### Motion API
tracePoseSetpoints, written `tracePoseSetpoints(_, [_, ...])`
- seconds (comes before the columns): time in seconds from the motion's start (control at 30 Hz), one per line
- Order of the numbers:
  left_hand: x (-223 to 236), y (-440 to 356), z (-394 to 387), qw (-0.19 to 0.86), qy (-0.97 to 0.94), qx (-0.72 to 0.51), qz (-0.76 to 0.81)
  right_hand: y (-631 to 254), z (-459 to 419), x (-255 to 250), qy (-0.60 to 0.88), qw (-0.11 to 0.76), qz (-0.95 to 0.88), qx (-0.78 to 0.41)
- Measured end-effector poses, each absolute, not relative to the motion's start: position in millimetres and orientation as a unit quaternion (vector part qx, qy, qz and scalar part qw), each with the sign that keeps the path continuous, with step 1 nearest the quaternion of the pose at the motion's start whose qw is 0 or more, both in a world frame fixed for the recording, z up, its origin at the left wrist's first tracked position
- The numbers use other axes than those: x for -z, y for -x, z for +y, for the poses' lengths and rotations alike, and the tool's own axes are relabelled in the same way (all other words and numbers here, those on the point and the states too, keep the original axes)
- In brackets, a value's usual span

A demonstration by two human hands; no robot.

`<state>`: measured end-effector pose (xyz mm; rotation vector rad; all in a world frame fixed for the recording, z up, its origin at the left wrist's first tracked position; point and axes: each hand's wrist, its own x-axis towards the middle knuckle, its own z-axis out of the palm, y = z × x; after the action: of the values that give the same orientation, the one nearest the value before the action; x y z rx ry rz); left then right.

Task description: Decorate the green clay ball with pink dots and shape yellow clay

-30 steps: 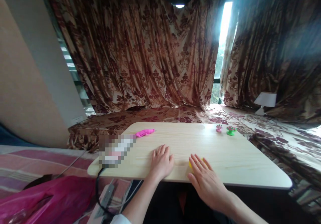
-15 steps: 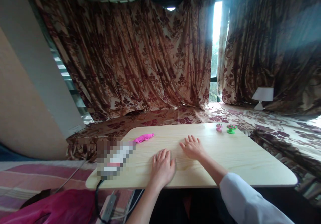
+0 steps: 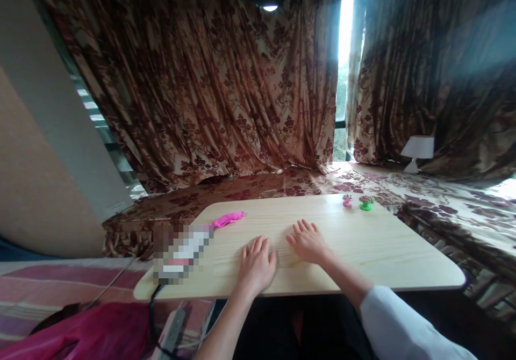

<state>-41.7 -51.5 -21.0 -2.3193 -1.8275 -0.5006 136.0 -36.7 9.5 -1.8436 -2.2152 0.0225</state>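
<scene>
Head view, watching from the room: left hand [image 3: 257, 263] and right hand [image 3: 307, 240] lie palm-down on the bench [image 3: 403, 263], fingers extended and loosely spread, neither visibly gripping; whether the right covers anything, I cannot tell. Pink strip [image 3: 228, 219] lies beyond the left hand, just beside a blurred item [image 3: 183, 255] whose black cord [image 3: 151, 312] droops over the near edge; snagging that could drag the item off. Small pink stand [image 3: 347, 201] and green stand [image 3: 366, 204], near the far right corner, could topple under a careless sweep.
</scene>
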Motion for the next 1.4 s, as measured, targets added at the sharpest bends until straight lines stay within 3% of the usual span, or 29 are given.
tracePoseSetpoints(0.17, [21.4,42.8,-50.8,0.063,0.773,0.163,-0.61,-128.9,2.6,-18.6,0.656,0.133,-0.743,-0.011])
tracePoseSetpoints(0.5, [14.4,40.0,-57.2,0.05,0.763,0.164,-0.623,-155.1,-143.7,19.5,0.55,0.188,-0.811,0.06])
tracePoseSetpoints(0.87, [17.1,42.5,-54.4,0.066,0.771,0.167,-0.61,-129.6,5.7,-17.2,0.665,0.135,-0.734,-0.003])
tracePoseSetpoints(1.2, [19.8,43.0,-54.8,0.054,0.768,0.186,-0.61,-157.7,-147.6,15.9,0.544,0.177,-0.819,0.046])
tracePoseSetpoints(1.4, [18.4,43.0,-54.7,0.058,0.77,0.18,-0.609,-145.2,-87.7,3.5,0.59,0.157,-0.792,0.023])
